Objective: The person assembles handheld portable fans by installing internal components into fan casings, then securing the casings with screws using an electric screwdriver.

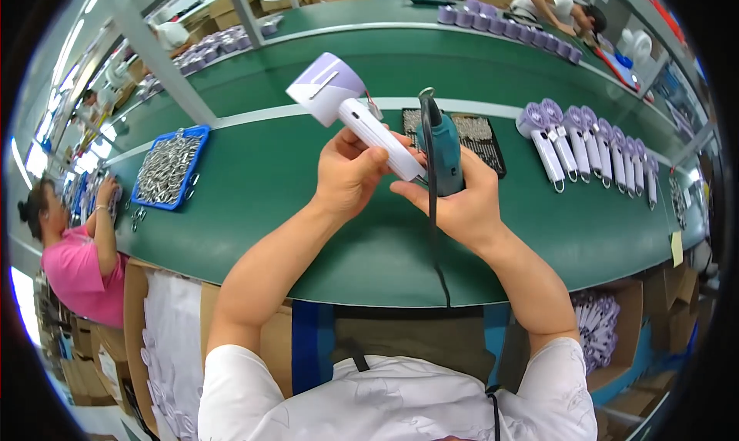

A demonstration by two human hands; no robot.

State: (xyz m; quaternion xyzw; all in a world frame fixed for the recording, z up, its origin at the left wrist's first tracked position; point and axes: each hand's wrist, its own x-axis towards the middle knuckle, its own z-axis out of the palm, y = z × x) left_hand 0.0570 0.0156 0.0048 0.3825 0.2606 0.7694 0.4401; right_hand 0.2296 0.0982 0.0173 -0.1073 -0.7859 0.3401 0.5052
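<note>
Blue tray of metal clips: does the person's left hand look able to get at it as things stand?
Probably not straight away: the left hand is holding the white and lavender device. The way across the green table seems unblocked, though, with nothing tall before the blue tray.

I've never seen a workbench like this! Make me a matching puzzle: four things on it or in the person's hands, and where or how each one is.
1. White-and-lilac gadget
2. Teal power tool
3. Blue tray
4. Row of similar gadgets

A. Filled with silvery metal pieces
B. Held in the right hand
C. Lined up on the green table's right side
D. Held in the left hand

Pairs: 1-D, 2-B, 3-A, 4-C
</note>
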